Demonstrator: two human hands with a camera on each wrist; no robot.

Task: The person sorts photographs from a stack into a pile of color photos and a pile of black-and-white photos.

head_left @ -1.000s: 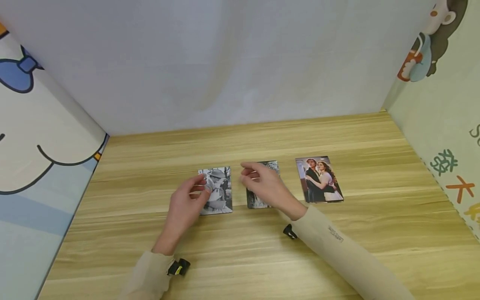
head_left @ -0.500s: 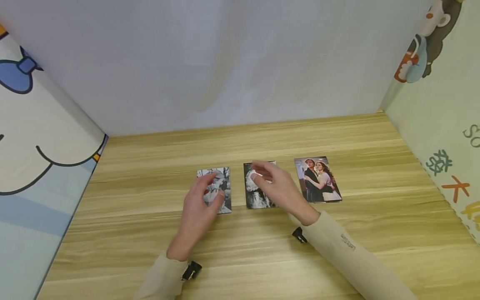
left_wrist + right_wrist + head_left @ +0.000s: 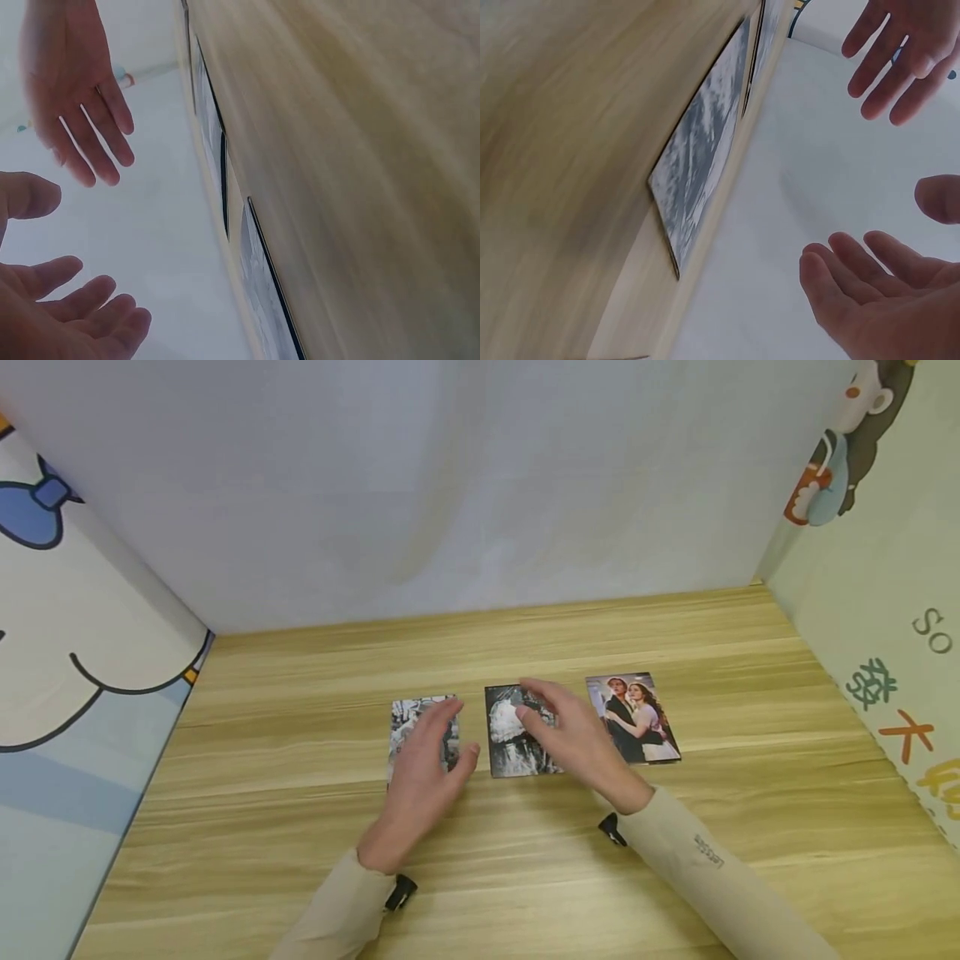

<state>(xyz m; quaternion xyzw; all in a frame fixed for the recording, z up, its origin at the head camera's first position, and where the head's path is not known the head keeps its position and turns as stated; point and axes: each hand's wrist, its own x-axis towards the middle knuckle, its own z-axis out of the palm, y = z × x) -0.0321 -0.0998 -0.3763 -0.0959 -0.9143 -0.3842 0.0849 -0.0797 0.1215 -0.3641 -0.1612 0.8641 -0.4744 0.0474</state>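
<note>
Three picture cards lie in a row on the wooden table point(image 3: 300, 710). My left hand point(image 3: 425, 777) hovers over the left black-and-white card point(image 3: 405, 714) and hides much of it. Over the right part of the middle black-and-white card point(image 3: 510, 752) is my right hand point(image 3: 581, 739). To the right lies a colour card point(image 3: 637, 718) of an embracing couple. Both wrist views show the hands raised above the tabletop with nothing in them. In the left wrist view the left fingers point(image 3: 97, 296) are relaxed and apart from the thumb; the right fingers point(image 3: 855, 270) look alike in the right wrist view.
A pale grey wall point(image 3: 360, 502) rises behind the table. On the left stands a panel with a white cartoon figure point(image 3: 97, 585); a light green panel point(image 3: 862, 593) with lettering is on the right. Small black cameras point(image 3: 401, 892) sit at the cuffs.
My left hand has moved right and its fingers have opened out over the left card. The right hand has shifted right, uncovering more of the middle card. The cards keep their places.
</note>
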